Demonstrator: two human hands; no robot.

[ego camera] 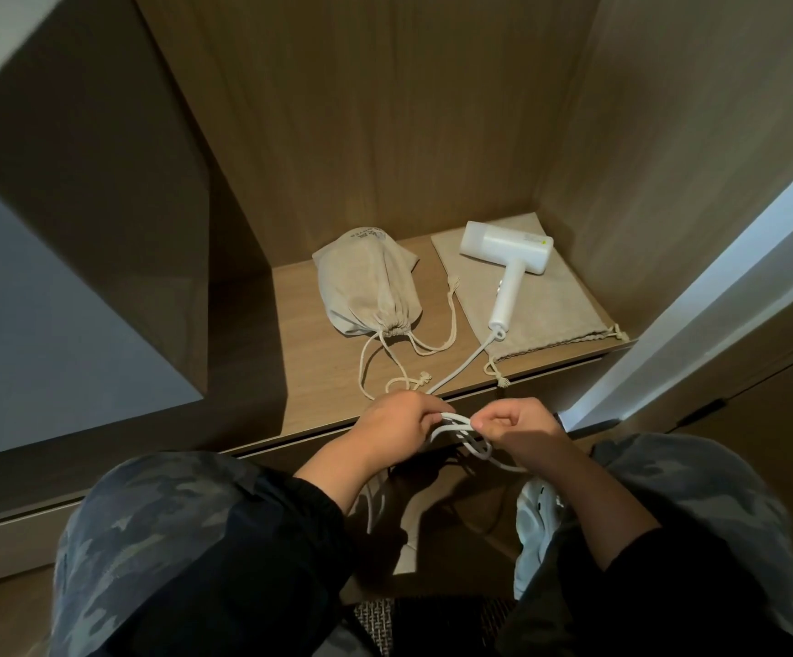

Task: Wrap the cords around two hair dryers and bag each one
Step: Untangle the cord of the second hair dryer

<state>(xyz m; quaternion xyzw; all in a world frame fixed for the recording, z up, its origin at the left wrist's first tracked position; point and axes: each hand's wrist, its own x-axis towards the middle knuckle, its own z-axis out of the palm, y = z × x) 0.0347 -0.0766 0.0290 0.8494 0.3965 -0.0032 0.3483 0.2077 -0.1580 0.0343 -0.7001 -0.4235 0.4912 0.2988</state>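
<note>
A white hair dryer [508, 260] lies on a flat beige drawstring bag [546, 305] at the shelf's right. Its white cord [461, 367] runs off the handle to the shelf's front edge and into my hands. My left hand [396, 422] and my right hand [515, 431] both grip looped strands of that cord just below the front edge, a few centimetres apart. At the left lies a second beige bag [366, 282], bulging and cinched shut, its drawstrings trailing forward. What is inside it is hidden.
The wooden shelf [328, 381] sits inside a narrow wooden alcove with walls at the back, left and right. A white door edge [717, 286] runs along the right. My knees in camouflage trousers and a white shoe [536, 519] are below the shelf.
</note>
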